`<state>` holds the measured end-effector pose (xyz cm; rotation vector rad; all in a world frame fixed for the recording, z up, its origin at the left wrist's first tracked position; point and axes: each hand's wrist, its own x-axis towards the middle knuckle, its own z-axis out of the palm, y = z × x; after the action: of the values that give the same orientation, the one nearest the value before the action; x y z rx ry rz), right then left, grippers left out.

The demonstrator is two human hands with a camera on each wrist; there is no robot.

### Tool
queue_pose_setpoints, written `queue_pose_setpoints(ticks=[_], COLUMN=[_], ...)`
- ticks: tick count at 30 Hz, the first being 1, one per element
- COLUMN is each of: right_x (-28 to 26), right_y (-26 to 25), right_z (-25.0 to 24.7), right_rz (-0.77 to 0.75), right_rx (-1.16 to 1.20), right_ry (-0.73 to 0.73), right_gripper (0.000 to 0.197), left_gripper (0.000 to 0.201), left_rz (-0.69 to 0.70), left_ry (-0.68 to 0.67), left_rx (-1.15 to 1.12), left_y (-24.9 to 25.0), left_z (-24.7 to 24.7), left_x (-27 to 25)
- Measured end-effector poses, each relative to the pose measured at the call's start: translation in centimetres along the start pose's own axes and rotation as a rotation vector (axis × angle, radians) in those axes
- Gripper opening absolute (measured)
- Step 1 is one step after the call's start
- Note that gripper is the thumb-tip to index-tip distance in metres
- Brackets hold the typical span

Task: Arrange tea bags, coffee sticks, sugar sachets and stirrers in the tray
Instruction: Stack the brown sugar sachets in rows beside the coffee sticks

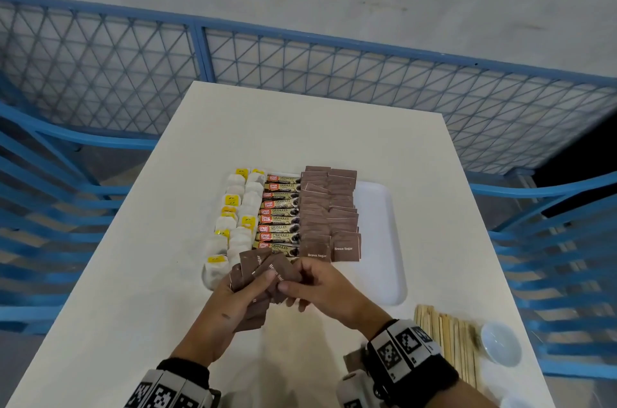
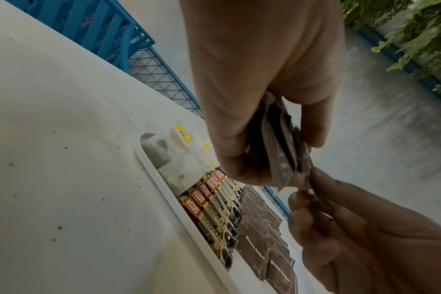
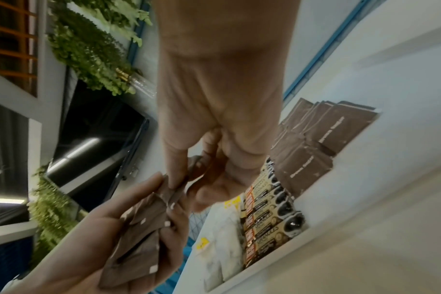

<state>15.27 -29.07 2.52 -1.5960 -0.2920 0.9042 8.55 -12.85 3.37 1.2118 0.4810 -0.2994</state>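
A white tray [image 1: 384,207] on the table holds tea bags [image 1: 233,224] at its left, coffee sticks [image 1: 278,217] in the middle and two rows of brown sugar sachets [image 1: 329,207] to their right. My left hand [image 1: 240,294] grips a fanned stack of brown sugar sachets [image 1: 257,270] just in front of the tray. My right hand [image 1: 314,284] pinches the top sachet [image 3: 175,196] of that stack between thumb and forefinger. Wooden stirrers [image 1: 447,337] lie on the table at the near right.
A small white bowl [image 1: 500,342] sits right of the stirrers. The tray's right part [image 1: 377,257] shows bare white. Blue mesh fencing [image 1: 300,73] and blue slatted chairs [image 1: 50,207] surround the table. Another brown sachet [image 1: 354,362] lies partly hidden by my right wrist.
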Motion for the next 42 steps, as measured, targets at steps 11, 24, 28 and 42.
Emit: queue_pose_setpoints(ticks=[11,24,28,42], right_x=[-0.5,1.3,1.6,0.1], right_y=[3.6,7.2,6.7,3.1], right_z=[-5.2,-8.8,-8.4,-3.8], right_rz=[0.032,0.216,0.189,0.004], right_rx=[0.420,-0.083,-0.215,-0.458], right_ry=[0.407,0.770,0.816,0.573], right_gripper=[0.021,0.015,0.021,0.015], left_gripper=[0.015,0.022,0.019,0.022], left_rz=[-0.086,-0.097,-0.095,-0.061], left_ry=[0.042,0.028,0.043,-0.004], left_rx=[-0.064,0.034,0.079,0.080], left_y=[0.2,-0.3,-0.3,-0.3], left_z=[0.1,0.0,0.1,0.7], left_x=[-0.1,0.1,0.1,0.2])
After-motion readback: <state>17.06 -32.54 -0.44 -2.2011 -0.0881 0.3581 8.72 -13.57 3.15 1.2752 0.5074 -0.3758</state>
